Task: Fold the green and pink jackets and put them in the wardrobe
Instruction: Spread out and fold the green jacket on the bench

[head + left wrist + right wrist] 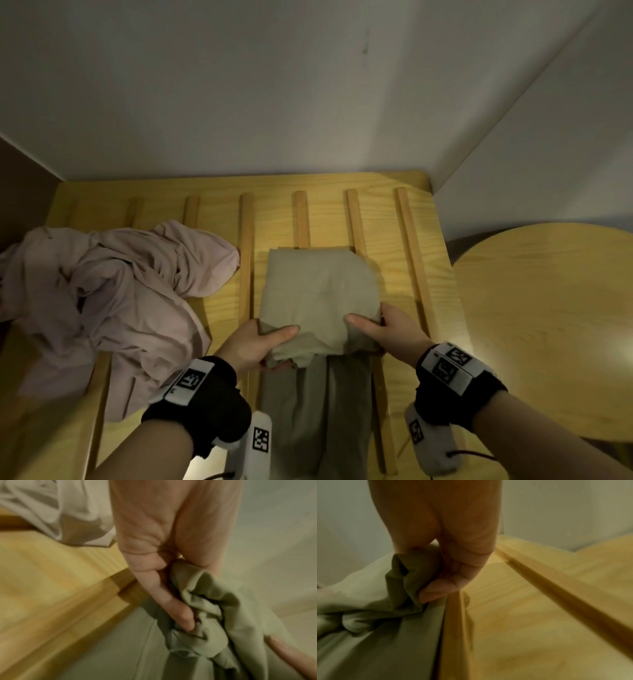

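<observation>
The green jacket (318, 294) lies partly folded on the slatted wooden bed base (394, 212), its lower part hanging toward me. My left hand (263, 346) grips the near left corner of the folded part, thumb on top and fingers underneath. In the left wrist view the fingers (173, 605) curl into bunched green cloth (211, 615). My right hand (380, 329) holds the near right corner the same way; in the right wrist view its fingers (443, 588) pinch the green fabric (368, 599). The pink jacket (113, 291) lies crumpled to the left.
Raised wooden slats (356, 219) run front to back across the bed base. A round wooden table (548, 325) stands close on the right. White walls (274, 85) close off the back and right side.
</observation>
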`<action>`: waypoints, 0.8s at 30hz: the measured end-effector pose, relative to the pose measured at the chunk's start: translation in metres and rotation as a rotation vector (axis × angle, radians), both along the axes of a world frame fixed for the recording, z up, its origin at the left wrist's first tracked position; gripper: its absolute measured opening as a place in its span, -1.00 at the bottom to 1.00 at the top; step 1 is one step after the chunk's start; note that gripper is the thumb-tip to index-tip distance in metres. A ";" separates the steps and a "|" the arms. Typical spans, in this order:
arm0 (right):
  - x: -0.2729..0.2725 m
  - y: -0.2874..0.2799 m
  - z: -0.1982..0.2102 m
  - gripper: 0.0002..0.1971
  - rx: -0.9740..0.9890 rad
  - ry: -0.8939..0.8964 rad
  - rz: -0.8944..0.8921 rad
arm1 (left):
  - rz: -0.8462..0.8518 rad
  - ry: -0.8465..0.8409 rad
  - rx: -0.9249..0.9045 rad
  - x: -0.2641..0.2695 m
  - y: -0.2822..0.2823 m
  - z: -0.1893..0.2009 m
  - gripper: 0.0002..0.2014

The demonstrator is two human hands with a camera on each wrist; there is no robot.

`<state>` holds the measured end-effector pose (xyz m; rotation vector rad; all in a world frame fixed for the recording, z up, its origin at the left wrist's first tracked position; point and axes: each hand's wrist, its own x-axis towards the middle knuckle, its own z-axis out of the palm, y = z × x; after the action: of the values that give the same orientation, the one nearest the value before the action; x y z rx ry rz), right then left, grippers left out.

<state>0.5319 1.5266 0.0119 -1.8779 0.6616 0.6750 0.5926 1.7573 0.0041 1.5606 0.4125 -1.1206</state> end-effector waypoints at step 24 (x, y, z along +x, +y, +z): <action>0.026 -0.017 -0.005 -0.47 0.058 -0.032 -0.202 | -0.553 -0.597 0.565 -0.011 -0.004 0.009 0.22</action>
<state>0.5580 1.5095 0.0071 -1.7371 0.7907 0.5274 0.5815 1.7536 0.0130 2.5100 -0.1434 -0.9009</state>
